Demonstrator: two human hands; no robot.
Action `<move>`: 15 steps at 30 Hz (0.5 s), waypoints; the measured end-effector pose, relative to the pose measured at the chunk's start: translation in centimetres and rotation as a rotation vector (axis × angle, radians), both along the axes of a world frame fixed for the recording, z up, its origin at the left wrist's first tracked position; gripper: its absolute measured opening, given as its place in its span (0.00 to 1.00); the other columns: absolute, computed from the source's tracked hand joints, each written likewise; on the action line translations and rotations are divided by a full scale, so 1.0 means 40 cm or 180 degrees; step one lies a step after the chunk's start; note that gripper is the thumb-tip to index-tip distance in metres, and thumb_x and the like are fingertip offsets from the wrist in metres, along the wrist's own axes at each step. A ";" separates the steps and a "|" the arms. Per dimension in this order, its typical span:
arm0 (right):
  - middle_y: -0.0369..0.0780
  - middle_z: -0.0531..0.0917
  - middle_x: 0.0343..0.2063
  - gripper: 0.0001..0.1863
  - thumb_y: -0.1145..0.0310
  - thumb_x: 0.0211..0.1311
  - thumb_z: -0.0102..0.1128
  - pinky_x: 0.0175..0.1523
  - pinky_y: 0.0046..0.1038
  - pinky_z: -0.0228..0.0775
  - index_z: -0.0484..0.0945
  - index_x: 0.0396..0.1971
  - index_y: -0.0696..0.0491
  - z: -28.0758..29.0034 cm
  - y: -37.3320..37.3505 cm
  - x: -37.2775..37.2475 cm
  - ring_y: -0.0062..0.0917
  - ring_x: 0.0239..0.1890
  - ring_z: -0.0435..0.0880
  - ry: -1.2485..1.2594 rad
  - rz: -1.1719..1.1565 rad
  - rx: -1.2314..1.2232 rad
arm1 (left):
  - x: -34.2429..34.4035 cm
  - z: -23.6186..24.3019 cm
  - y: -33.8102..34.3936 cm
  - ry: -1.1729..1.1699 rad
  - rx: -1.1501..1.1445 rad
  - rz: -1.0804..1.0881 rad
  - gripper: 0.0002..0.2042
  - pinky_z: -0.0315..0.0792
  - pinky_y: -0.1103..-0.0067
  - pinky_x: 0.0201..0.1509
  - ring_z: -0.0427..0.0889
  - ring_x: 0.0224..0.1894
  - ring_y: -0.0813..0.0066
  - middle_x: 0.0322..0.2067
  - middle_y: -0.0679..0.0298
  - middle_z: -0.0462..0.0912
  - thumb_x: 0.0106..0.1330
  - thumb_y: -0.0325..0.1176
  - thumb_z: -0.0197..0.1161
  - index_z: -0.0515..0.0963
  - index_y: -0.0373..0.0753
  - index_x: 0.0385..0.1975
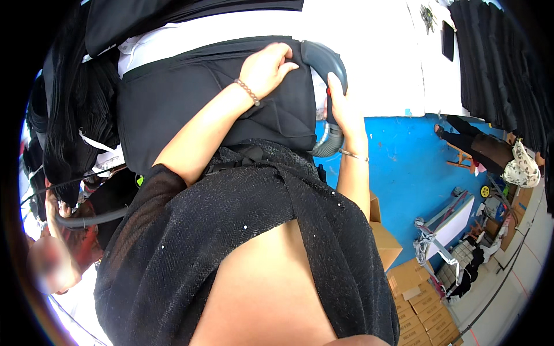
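Black trousers (173,104), or a similar folded black garment, lie spread on the white table in front of me. My left hand (266,70) rests on the upper right part of the cloth, fingers slightly bent and thumb apart, with a beaded bracelet at the wrist. My right hand (344,109) is closed around the handle of a dark grey hand-held steamer (326,60) with a red button. The steamer's head sits at the garment's right edge, near my left fingertips. From its handle hangs a grey corrugated hose (330,144).
Black garments hang or lie stacked at the left (69,115) and far right (496,75). On the white table (386,57) is a black phone (448,41). Cardboard boxes (424,311) stand on the right. Another person is at the lower left, and one sits at the right.
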State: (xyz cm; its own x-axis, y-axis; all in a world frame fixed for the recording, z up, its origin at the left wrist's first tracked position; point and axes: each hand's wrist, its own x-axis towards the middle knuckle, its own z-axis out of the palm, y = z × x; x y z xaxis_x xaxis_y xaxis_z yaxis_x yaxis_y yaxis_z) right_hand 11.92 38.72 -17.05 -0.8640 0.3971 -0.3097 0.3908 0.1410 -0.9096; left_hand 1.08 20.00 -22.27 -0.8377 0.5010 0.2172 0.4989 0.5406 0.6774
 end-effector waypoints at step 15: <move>0.37 0.76 0.14 0.23 0.50 0.77 0.53 0.19 0.26 0.67 0.76 0.31 0.56 -0.023 0.120 0.096 0.22 0.13 0.75 -0.0590 0.0577 -0.0843 | 0.017 0.016 -0.007 0.0319 0.0249 0.0268 0.09 0.80 0.72 0.44 0.85 0.38 0.64 0.39 0.62 0.81 0.66 0.37 0.70 0.82 0.38 0.37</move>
